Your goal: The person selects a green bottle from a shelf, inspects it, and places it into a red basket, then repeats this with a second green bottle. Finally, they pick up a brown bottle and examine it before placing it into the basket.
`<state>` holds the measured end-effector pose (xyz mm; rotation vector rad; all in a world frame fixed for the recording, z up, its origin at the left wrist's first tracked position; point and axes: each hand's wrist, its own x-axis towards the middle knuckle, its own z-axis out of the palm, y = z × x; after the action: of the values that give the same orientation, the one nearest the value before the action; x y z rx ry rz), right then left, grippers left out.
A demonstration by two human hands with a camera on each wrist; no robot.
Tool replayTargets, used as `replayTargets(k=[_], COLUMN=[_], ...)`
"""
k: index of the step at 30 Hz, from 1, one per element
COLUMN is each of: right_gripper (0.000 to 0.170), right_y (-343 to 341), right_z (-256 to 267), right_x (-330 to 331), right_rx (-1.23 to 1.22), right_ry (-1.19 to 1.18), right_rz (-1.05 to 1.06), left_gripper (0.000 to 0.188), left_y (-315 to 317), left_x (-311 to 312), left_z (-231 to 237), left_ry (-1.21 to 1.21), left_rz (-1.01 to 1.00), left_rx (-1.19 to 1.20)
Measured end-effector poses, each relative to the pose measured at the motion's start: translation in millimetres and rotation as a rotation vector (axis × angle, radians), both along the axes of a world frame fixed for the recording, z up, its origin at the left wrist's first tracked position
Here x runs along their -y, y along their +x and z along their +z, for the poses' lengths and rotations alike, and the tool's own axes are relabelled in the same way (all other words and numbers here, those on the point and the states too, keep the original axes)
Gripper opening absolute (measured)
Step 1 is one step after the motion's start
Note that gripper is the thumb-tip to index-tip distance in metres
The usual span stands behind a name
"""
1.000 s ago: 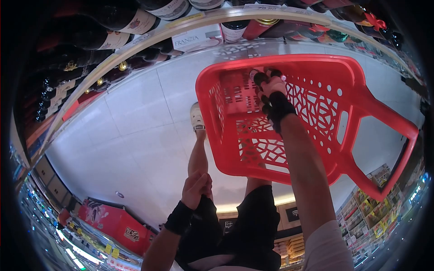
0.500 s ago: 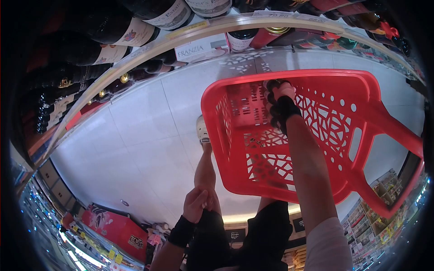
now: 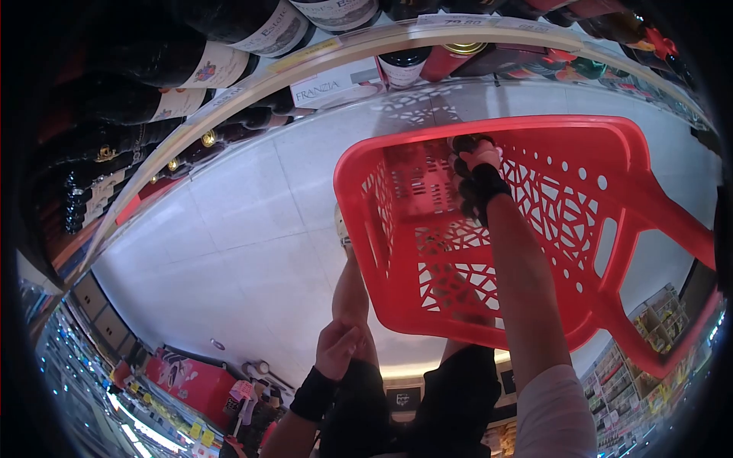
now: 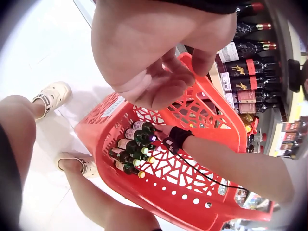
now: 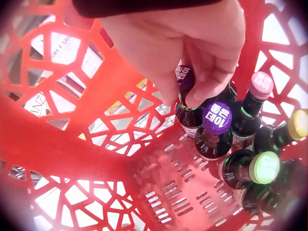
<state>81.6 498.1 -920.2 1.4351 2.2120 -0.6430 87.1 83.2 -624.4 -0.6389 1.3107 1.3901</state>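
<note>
Left hand hangs loosely curled, empty. Right hand pinches a purple-capped bottle in the basket; a second ago dark glass showed past those fingers, now they cover more. Placing looks nearly done! Shelf beyond.

Right arm outstretched, right grip in a fingertip pinch; left grip loosely curled, well apart.
</note>
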Motion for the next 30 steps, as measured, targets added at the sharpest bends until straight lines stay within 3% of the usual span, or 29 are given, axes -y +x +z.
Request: replayTargets(k=[4, 8, 10, 12, 14, 18, 19, 20, 22, 24, 30], right_gripper=[0.042, 0.032, 0.028, 0.024, 0.02, 0.029, 0.027, 0.027, 0.021, 0.022, 0.019], right_y=[8, 29, 48, 76, 106, 154, 166, 161, 177, 172, 185], right_z=[26, 57, 80, 89, 91, 140, 143, 189, 198, 258, 342], right_x=[3, 15, 26, 41, 56, 88, 96, 102, 117, 126, 147], right_rx=[-0.081, -0.149, -0.265, -0.418, -0.363, -0.339, -0.326, -0.346, -0.25, -0.247, -0.413], right_ry=[-0.009, -0.057, -0.064, -0.141, -0.19, -0.149, -0.29, -0.353, -0.338, -0.386, -0.324], right_rz=[-0.094, -0.178, -0.103, -0.232, -0.291, -0.242, -0.434, -0.449, -0.411, -0.373, -0.433], left_gripper=[0.017, 0.033, 0.039, 0.041, 0.043, 0.043, 0.044, 0.043, 0.043, 0.043, 0.036], left_y=[-6, -15, -29, -41, -53, -78, -83, -87, -98, -111, -149], left_x=[-13, -9, -15, -21, -26, -31, -30, -28, -27, -25, -15], left_z=[15, 24, 35, 46, 65, 116, 128, 141, 164, 184, 268], left_ry=[0.254, 0.388, 0.379, 0.482, 0.527, 0.549, 0.564, 0.568, 0.584, 0.631, 0.814], left_rz=[0.087, 0.063, -0.032, 0.029, 0.054, 0.003, -0.015, 0.002, 0.037, 0.134, 0.346], left_rx=[-0.017, -0.003, -0.112, -0.069, -0.018, -0.021, -0.052, -0.089, -0.168, -0.156, -0.048])
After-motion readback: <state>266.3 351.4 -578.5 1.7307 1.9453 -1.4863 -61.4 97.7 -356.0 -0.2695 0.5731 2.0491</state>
